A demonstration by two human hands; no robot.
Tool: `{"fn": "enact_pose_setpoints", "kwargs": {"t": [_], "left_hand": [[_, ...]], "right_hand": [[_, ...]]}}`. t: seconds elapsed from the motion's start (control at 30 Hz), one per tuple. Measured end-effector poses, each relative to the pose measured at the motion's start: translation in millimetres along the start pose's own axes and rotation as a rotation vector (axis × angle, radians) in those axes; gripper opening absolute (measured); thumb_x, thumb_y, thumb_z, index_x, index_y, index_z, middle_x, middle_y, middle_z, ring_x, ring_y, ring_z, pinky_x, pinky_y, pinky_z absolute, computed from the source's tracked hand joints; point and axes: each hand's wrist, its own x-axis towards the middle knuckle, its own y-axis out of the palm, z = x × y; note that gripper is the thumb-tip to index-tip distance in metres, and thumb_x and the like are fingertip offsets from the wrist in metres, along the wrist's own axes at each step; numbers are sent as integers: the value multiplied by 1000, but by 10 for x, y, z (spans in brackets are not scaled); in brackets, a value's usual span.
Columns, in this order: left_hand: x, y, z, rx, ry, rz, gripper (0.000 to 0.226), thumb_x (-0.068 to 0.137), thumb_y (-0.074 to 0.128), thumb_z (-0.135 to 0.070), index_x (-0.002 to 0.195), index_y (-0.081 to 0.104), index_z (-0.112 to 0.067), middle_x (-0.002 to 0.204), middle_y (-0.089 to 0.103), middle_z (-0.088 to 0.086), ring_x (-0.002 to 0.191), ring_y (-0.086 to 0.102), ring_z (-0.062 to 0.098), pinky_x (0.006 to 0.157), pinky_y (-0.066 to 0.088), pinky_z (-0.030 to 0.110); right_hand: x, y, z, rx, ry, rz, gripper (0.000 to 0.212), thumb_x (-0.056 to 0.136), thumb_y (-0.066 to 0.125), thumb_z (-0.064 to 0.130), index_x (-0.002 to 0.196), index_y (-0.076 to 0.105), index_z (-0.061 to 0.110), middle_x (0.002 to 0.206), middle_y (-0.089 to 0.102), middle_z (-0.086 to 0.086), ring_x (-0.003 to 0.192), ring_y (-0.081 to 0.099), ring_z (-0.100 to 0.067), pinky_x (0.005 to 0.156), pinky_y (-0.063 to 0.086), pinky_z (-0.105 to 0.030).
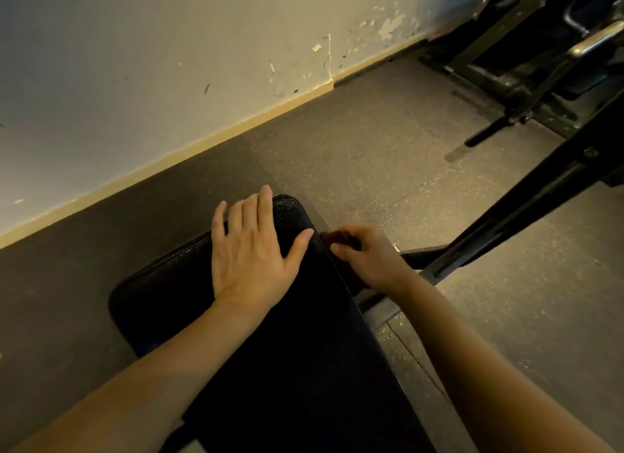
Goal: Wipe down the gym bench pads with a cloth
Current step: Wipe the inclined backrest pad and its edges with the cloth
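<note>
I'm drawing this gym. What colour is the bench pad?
The bench pad is black, seen best in the head view.

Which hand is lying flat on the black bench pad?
The left hand: its straight, spread fingers rest flat on top of the bench pad. The right hand has curled fingers, beside the pad's side edge.

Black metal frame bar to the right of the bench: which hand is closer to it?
Right. The right hand curls at the right edge of the bench pad, just beside the frame bar; the left hand lies flat on the pad, farther away.
</note>
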Motion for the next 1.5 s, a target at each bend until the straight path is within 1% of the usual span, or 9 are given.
{"fn": "enact_pose_setpoints", "kwargs": {"t": [0.13, 0.33, 0.47, 0.57, 0.77, 0.97, 1.13, 1.37, 1.5], "left_hand": [[12, 13, -2, 11, 5, 16, 91, 98, 25, -76, 156, 29, -5, 149, 49, 13, 139, 43, 29, 123, 21, 53], [21, 7, 11, -8, 11, 27, 89, 97, 29, -74, 156, 28, -7, 153, 45, 11, 143, 39, 27, 124, 19, 54], [22, 4, 13, -9, 11, 16, 90, 98, 27, -74, 157, 27, -6, 155, 43, 12, 145, 37, 28, 124, 19, 54], [16, 3, 14, -5, 14, 6, 90, 98, 27, -74, 157, 27, -6, 155, 43, 13, 145, 37, 28, 124, 20, 54], [25, 28, -4, 12, -8, -18, 90, 97, 22, -75, 157, 26, -9, 157, 41, 11, 149, 32, 26, 124, 20, 53], [-92, 37, -78, 36, -40, -85, 73, 105, 27, -57, 159, 27, -8, 164, 33, 9, 154, 23, 24, 127, 12, 50], [-627, 227, -688, -54, -270, -223, 59, 108, 35, -36, 159, 27, -8, 168, 23, 8, 157, 13, 20, 128, 10, 49], [-656, 509, -795, 4, -288, -217, 70, 104, 32, -44, 160, 22, -4, 170, 15, 10, 158, 8, 22, 127, 13, 54], [-655, 535, -771, 14, -259, -237, 73, 102, 32, -45, 159, 23, -2, 169, 16, 13, 158, 9, 26, 126, 13, 55]], "right_hand": [[10, -89, 10, -135, 38, 89, 14, 98, 62, 13, 108, 71, 16, 96, 72, -3, 91, 68, -19, 91, 55, -45], [442, 67, 621, 99, -102, -96, 16, 99, 59, 9, 112, 69, 12, 91, 65, 6, 84, 62, -5, 73, 48, -17], [23, -45, 140, -7, -24, 8, 19, 98, 61, 9, 114, 71, 14, 103, 72, -3, 99, 69, -18, 95, 55, -44], [-161, -120, -105, -116, 35, 86, 20, 96, 63, 7, 111, 74, 16, 101, 75, -1, 98, 71, -17, 97, 54, -49], [579, -101, 543, -33, -198, 3, 11, 95, 67, 11, 104, 70, 18, 90, 67, 10, 85, 64, -1, 76, 51, -17], [568, -155, 24, 2, -316, 140, 10, 94, 67, 11, 100, 72, 18, 89, 70, 9, 88, 66, -5, 82, 53, -25], [-115, -195, -903, 81, -291, 293, 23, 93, 67, 8, 90, 68, 31, 84, 69, 14, 83, 65, 0, 75, 45, -14], [608, -97, -86, 59, -495, 78, 11, 94, 66, 15, 105, 70, 17, 97, 70, 5, 95, 65, -14, 89, 52, -31], [460, -102, -295, 118, -553, 124, 12, 95, 65, 12, 104, 69, 18, 96, 68, 7, 91, 62, -4, 84, 48, -16]]}}
